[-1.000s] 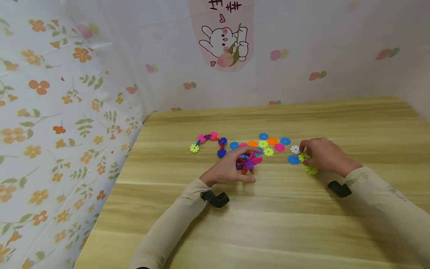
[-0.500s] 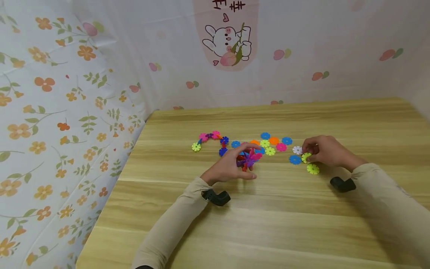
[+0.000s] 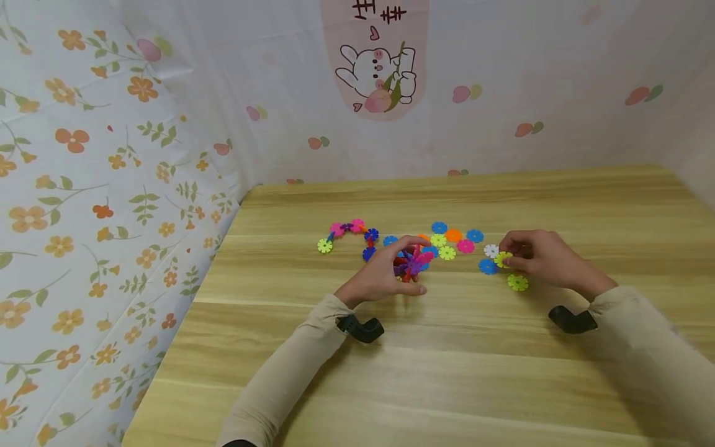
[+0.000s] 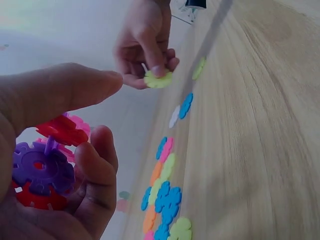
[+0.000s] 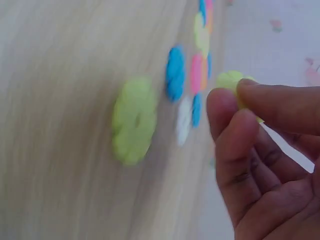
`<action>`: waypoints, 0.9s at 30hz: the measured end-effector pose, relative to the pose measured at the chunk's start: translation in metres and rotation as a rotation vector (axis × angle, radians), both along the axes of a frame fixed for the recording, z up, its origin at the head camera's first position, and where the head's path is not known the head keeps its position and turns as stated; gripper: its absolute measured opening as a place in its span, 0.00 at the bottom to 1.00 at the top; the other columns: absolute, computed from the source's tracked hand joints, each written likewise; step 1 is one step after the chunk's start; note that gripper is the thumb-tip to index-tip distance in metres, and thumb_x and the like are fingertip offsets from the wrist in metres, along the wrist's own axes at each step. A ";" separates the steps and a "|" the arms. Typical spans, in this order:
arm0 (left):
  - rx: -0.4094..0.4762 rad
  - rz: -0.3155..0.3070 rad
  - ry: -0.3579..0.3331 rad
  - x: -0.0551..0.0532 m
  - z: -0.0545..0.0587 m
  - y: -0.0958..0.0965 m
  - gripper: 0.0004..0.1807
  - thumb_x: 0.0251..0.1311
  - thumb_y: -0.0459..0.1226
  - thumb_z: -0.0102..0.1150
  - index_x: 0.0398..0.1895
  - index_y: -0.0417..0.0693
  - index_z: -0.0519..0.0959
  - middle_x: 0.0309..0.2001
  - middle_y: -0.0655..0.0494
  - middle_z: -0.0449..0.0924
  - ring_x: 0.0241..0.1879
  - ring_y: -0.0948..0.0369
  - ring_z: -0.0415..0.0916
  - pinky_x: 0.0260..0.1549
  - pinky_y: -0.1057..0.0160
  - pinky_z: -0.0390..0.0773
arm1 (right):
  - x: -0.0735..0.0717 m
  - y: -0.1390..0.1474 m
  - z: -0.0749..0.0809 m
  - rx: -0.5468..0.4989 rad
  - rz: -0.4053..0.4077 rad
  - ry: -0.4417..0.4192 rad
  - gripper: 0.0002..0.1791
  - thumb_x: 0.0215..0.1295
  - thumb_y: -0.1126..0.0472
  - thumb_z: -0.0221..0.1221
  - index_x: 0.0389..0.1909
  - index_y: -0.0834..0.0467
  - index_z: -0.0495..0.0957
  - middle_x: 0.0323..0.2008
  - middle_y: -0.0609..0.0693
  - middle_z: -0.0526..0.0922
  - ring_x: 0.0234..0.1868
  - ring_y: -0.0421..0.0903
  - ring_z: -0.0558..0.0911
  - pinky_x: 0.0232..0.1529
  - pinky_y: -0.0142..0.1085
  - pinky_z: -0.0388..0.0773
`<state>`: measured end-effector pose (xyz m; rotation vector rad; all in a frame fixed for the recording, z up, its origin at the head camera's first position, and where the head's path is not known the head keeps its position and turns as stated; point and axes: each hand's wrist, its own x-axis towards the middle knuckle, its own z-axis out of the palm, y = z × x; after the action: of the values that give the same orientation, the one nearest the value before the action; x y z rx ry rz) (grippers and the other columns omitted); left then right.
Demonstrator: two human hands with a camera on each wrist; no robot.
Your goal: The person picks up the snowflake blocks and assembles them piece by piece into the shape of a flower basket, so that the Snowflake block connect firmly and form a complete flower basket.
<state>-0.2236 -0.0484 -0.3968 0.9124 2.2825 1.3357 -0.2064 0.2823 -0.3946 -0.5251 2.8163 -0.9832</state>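
While the left hand [image 3: 385,276] curls its fingers and thumb round a cluster of joined flower discs [image 3: 410,266] (purple, red and pink ones show in the left wrist view), the right hand [image 3: 539,257] pinches a single yellow-green disc [image 3: 503,259] between thumb and fingertips. That disc is lifted just clear of the wooden table [image 3: 447,372]; the left wrist view shows a gap between it and the board, and the right wrist view shows its edge poking out above the pinching fingertips [image 5: 227,112]. The cluster sits low over the table near the middle of the spread of pieces, held in the left palm with the thumb stretched over the top.

Loose discs lie flat around both hands. Just beside the right hand are a white disc [image 3: 491,250], a blue disc [image 3: 487,266] and a second yellow-green disc [image 3: 517,282], the last one nearest the person. Between the hands runs a row of loose discs [image 3: 455,239] in blue, orange, pink and green, some touching each other. Farther left, a short curved chain of linked discs [image 3: 346,234] rests on the table, well apart from the right hand. Both arms wear beige sleeves [image 3: 290,372] with a black camera mount [image 3: 360,328] at each wrist. Flower-printed sheeting [image 3: 100,186] hangs behind and to the left of the table.
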 end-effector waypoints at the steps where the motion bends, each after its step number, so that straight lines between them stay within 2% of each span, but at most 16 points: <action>1: 0.010 -0.002 -0.005 0.000 -0.001 0.001 0.41 0.54 0.37 0.74 0.71 0.58 0.66 0.52 0.45 0.79 0.48 0.58 0.77 0.45 0.66 0.78 | 0.002 -0.003 0.001 -0.032 0.002 -0.002 0.06 0.63 0.70 0.65 0.39 0.61 0.79 0.31 0.52 0.83 0.25 0.37 0.80 0.29 0.30 0.80; 4: 0.036 -0.007 -0.018 0.000 -0.002 0.003 0.41 0.54 0.36 0.73 0.71 0.58 0.65 0.44 0.40 0.81 0.40 0.58 0.78 0.40 0.66 0.78 | 0.008 -0.014 0.004 -0.108 0.020 0.003 0.06 0.64 0.71 0.64 0.40 0.62 0.79 0.29 0.54 0.83 0.22 0.42 0.80 0.25 0.33 0.80; 8: 0.026 0.009 -0.003 0.001 -0.002 0.004 0.41 0.53 0.37 0.74 0.71 0.59 0.66 0.47 0.44 0.81 0.48 0.61 0.75 0.43 0.67 0.77 | 0.012 -0.027 0.006 -0.145 0.033 0.054 0.05 0.63 0.71 0.64 0.38 0.60 0.80 0.28 0.53 0.84 0.21 0.43 0.81 0.22 0.33 0.79; 13: 0.009 0.021 0.021 0.002 -0.001 0.005 0.41 0.53 0.37 0.74 0.70 0.58 0.66 0.53 0.50 0.79 0.56 0.57 0.72 0.47 0.66 0.77 | 0.017 -0.041 0.008 -0.194 0.052 0.103 0.06 0.62 0.69 0.66 0.37 0.57 0.83 0.24 0.53 0.84 0.20 0.44 0.80 0.19 0.32 0.75; 16: 0.007 0.022 0.025 0.002 -0.002 0.004 0.41 0.53 0.37 0.74 0.70 0.55 0.66 0.54 0.50 0.78 0.57 0.57 0.72 0.49 0.65 0.77 | 0.019 -0.049 0.008 -0.219 0.065 0.116 0.06 0.61 0.68 0.67 0.38 0.57 0.84 0.21 0.49 0.83 0.20 0.43 0.80 0.20 0.32 0.76; 20: 0.012 0.015 0.014 0.002 -0.002 0.004 0.41 0.54 0.37 0.74 0.71 0.53 0.65 0.47 0.47 0.81 0.54 0.57 0.73 0.49 0.64 0.77 | 0.021 -0.060 0.008 -0.244 0.069 0.138 0.07 0.61 0.68 0.67 0.39 0.58 0.85 0.20 0.45 0.83 0.20 0.44 0.81 0.22 0.32 0.77; 27: 0.016 0.015 0.019 0.003 -0.001 0.006 0.41 0.54 0.36 0.74 0.70 0.53 0.65 0.42 0.46 0.82 0.51 0.59 0.73 0.48 0.66 0.77 | 0.025 -0.075 0.003 -0.300 0.050 0.202 0.06 0.60 0.69 0.68 0.37 0.59 0.84 0.22 0.52 0.84 0.19 0.43 0.80 0.21 0.31 0.77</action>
<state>-0.2211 -0.0426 -0.3980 0.9182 2.3008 1.3590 -0.1816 0.2070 -0.3921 -0.7631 2.8207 -1.4289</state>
